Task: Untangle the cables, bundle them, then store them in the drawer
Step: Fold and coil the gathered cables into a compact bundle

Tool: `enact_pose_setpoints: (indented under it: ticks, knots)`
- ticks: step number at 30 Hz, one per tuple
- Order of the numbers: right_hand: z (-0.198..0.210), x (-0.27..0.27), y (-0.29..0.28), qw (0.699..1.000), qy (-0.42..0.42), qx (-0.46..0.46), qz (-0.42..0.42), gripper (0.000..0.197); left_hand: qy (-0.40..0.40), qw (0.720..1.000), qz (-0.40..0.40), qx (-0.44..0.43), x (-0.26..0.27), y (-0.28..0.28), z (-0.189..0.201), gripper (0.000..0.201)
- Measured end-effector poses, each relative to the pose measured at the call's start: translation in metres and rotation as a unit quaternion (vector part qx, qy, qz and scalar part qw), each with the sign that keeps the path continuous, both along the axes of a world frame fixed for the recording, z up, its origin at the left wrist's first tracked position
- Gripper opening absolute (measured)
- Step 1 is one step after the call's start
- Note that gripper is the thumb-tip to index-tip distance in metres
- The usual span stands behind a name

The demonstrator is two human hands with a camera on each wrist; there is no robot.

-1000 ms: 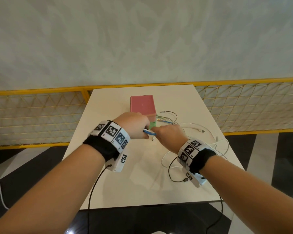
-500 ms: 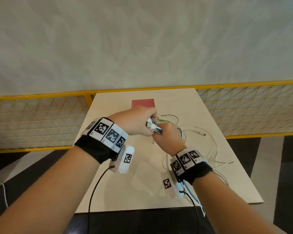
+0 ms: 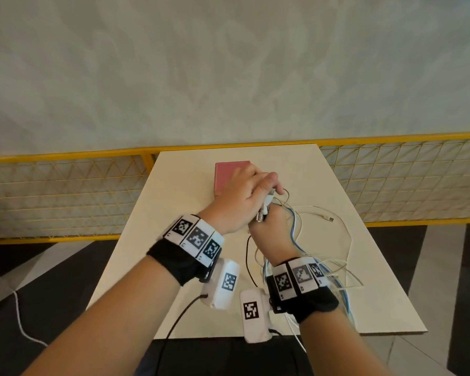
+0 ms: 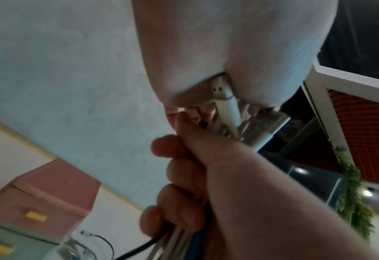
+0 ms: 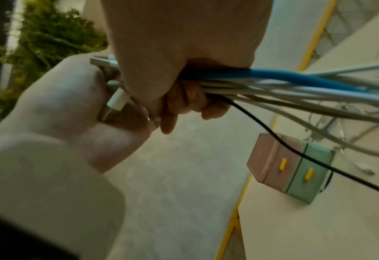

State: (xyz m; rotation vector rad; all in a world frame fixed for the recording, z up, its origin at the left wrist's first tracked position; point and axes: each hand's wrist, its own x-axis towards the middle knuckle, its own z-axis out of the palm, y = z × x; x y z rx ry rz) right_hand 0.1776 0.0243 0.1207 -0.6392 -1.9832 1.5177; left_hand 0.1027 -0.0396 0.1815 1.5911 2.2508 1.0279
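Note:
My right hand [image 3: 272, 226] grips a bundle of cables [image 5: 284, 77], blue, white and black, above the white table [image 3: 174, 199]. Their plug ends [image 3: 265, 210] stick out of the top of that fist. My left hand [image 3: 244, 196] curls over the plugs and holds them; a white plug [image 5: 117, 102] lies against its palm [image 5: 61, 98]. The loose lengths hang past my right wrist, and a white loop [image 3: 323, 213] trails on the table. The small drawer box [image 3: 228, 175] stands behind my hands, with its pink and green drawers [image 5: 290, 167] shut.
A yellow mesh railing [image 3: 65, 191] runs behind and beside the table, under a pale wall. The table's near edge [image 3: 255, 335] lies below my wrists, above dark floor. A small plug end [image 3: 330, 219] rests on the table's right side.
Both hands have risen from beside the drawer box and come nearer to me. My right wrist has turned upright with the cables gathered in it, and my left hand now covers the plug ends.

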Motion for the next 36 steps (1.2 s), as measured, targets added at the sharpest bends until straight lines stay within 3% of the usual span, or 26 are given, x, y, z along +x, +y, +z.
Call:
enact_pose_setpoints:
  ticks: [4, 6, 9, 15, 19, 20, 22, 25, 28, 30, 32, 33, 36]
  knots:
    - [-0.003, 0.006, -0.002, 0.999, 0.014, -0.026, 0.013, 0.043, -0.201, 0.977, -0.013, 0.065, -0.002, -0.004, 0.006, 0.054]
    - [-0.002, 0.007, -0.001, 0.998, 0.037, -0.052, -0.003, 0.037, -0.233, 0.970, -0.001, 0.073, -0.006, -0.008, 0.008, 0.054]
    - [0.001, 0.011, -0.001, 0.996, 0.049, -0.076, -0.014, 0.017, -0.148, 0.989, -0.016, 0.018, -0.006, -0.011, 0.003, 0.034]
    - [0.004, 0.016, -0.001, 0.999, 0.018, -0.051, -0.002, 0.034, -0.111, 0.992, -0.001, 0.066, -0.003, -0.012, -0.002, 0.020]
    - [0.002, 0.016, 0.000, 0.999, 0.012, -0.030, 0.008, 0.020, -0.165, 0.982, -0.024, 0.093, 0.014, -0.011, 0.004, 0.037]
    - [0.004, 0.015, -0.002, 0.999, 0.022, -0.023, 0.005, 0.013, -0.130, 0.987, -0.048, 0.077, 0.019, -0.009, 0.003, 0.038]
    - [0.008, 0.015, -0.002, 0.999, 0.036, -0.017, -0.001, 0.020, -0.059, 0.994, -0.073, 0.055, 0.024, -0.003, -0.003, 0.032]
    - [0.015, 0.021, 0.000, 0.997, 0.032, -0.034, 0.054, 0.027, -0.021, 0.996, -0.022, 0.082, 0.017, 0.003, -0.007, 0.034]
    - [0.015, 0.021, 0.001, 0.998, 0.011, -0.044, 0.049, 0.019, 0.005, 0.996, -0.006, 0.086, 0.013, 0.004, -0.009, 0.040]
    - [0.015, 0.019, -0.001, 0.999, -0.002, 0.016, 0.044, 0.012, 0.042, 0.997, -0.029, 0.057, 0.015, 0.004, -0.012, 0.048]
    - [0.011, 0.017, -0.001, 0.999, 0.001, 0.040, 0.030, 0.011, 0.100, 0.993, -0.038, 0.040, 0.019, 0.004, -0.015, 0.043]
    - [0.010, 0.017, 0.000, 0.999, 0.012, 0.015, 0.030, 0.025, 0.111, 0.992, -0.038, 0.037, 0.019, 0.004, -0.016, 0.036]
    - [0.003, 0.019, 0.006, 0.997, 0.026, -0.018, 0.074, 0.095, 0.093, 0.995, -0.033, 0.008, 0.011, 0.006, -0.013, 0.024]
